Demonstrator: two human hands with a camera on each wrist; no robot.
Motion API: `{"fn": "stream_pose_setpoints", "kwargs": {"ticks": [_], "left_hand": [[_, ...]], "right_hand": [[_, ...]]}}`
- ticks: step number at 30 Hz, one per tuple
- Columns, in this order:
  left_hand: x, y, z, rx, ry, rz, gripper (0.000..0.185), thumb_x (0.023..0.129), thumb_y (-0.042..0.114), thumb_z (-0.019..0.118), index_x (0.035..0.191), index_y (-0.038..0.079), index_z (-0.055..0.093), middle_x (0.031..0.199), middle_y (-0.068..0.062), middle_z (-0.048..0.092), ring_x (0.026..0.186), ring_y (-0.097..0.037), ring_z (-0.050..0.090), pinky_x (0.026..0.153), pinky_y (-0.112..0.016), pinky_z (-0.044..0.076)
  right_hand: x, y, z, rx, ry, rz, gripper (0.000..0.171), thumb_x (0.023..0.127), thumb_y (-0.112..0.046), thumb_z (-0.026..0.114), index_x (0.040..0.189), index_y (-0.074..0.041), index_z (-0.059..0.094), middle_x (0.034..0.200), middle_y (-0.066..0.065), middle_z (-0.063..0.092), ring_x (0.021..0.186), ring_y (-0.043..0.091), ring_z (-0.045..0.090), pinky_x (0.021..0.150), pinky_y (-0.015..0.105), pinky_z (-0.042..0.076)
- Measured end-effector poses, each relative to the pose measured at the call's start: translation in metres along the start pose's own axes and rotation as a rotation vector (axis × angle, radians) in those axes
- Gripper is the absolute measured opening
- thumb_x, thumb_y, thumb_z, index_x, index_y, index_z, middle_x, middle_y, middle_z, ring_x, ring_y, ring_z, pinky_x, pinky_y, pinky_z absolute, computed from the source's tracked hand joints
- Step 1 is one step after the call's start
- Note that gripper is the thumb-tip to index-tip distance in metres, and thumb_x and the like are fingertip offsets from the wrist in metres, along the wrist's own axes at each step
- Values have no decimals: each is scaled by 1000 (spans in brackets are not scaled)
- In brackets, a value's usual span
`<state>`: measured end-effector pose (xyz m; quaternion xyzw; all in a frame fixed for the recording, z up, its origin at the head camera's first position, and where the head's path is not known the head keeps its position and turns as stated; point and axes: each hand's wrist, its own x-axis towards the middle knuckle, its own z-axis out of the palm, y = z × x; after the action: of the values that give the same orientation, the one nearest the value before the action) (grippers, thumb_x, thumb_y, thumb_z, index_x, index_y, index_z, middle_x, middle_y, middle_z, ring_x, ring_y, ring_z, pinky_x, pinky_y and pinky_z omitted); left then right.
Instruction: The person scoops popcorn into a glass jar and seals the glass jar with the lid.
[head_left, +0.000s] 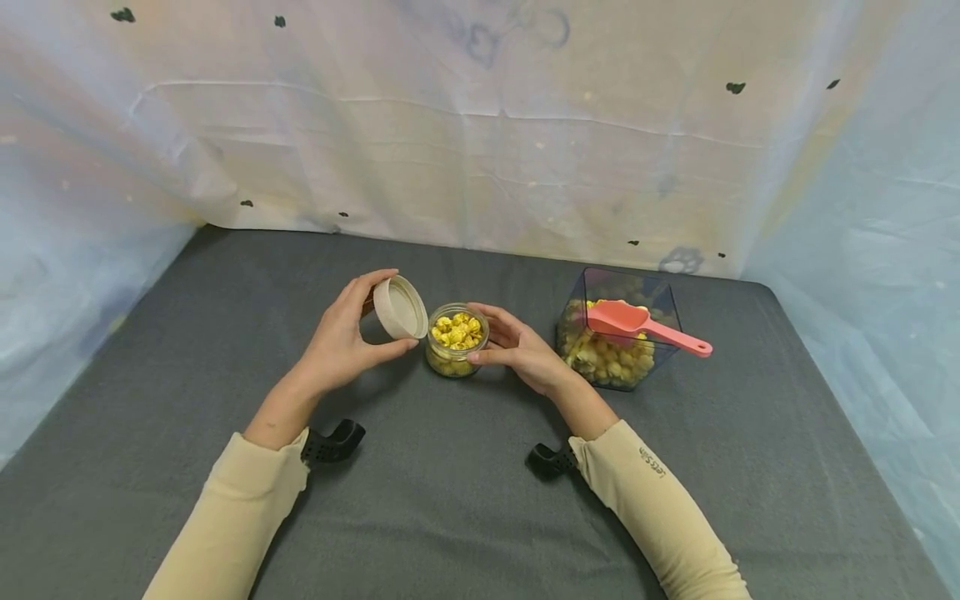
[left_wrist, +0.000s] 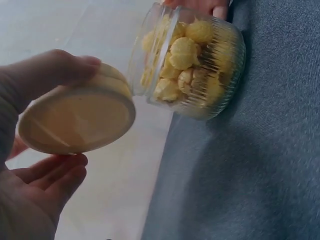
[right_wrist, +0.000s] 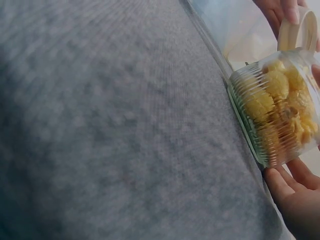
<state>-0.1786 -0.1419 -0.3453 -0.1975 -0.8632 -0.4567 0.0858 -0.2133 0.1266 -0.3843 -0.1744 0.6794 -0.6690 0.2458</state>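
Note:
My left hand [head_left: 333, 342] pinches a cream-coloured screw lid [head_left: 402, 308] by its edge, thumb on one side and fingers on the other. The lid is tipped on its side, its hollow underside facing the jar, just left of the jar's rim. A small ribbed glass jar [head_left: 450, 367] stands upright on the table, filled with yellow popcorn [head_left: 456, 330]. My right hand [head_left: 523, 353] holds the jar from the right, thumb at the near side and fingers round the far side. Through the ribbed glass [left_wrist: 220, 75], the popcorn shows in the left wrist view.
Right of the jar stands a clear tinted box [head_left: 600, 283] with more popcorn in it. A pink scoop [head_left: 626, 318] lies across the box, its handle sticking out over the right rim. Grey cloth covers the table [head_left: 450, 500]; a pale curtain [head_left: 450, 167] hangs behind.

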Motion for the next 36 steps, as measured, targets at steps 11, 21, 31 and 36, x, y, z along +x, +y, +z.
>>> {"fn": "stream_pose_setpoints", "kwargs": {"ticks": [11,21,31,36], "left_hand": [[4,-11,8,-258,-39,5,87,79,6,78,150,24,31,143,-13,41,129,-33,46,107,-52,36],[5,-12,13,-353,-50,-89,93,78,0,77,150,9,20,146,-17,31,135,-33,40,107,-46,38],[8,-12,17,-371,-39,-95,87,78,0,77,147,8,25,150,-15,28,137,-35,37,104,-51,41],[9,-13,19,-363,-31,-84,88,77,3,79,147,11,26,149,-13,29,135,-34,39,102,-50,43]], "right_hand": [[-1,0,1,7,-1,0,72,86,0,66,148,-21,35,150,6,36,138,26,37,114,48,26],[-1,0,1,0,1,-1,73,86,-2,67,148,-22,35,149,7,37,137,26,37,114,48,27],[0,1,-1,-1,0,0,72,86,-1,66,148,-21,35,148,8,39,137,26,38,114,48,27],[-1,1,-1,-8,1,0,72,87,0,66,148,-21,35,148,8,39,136,27,39,114,48,28]]}}
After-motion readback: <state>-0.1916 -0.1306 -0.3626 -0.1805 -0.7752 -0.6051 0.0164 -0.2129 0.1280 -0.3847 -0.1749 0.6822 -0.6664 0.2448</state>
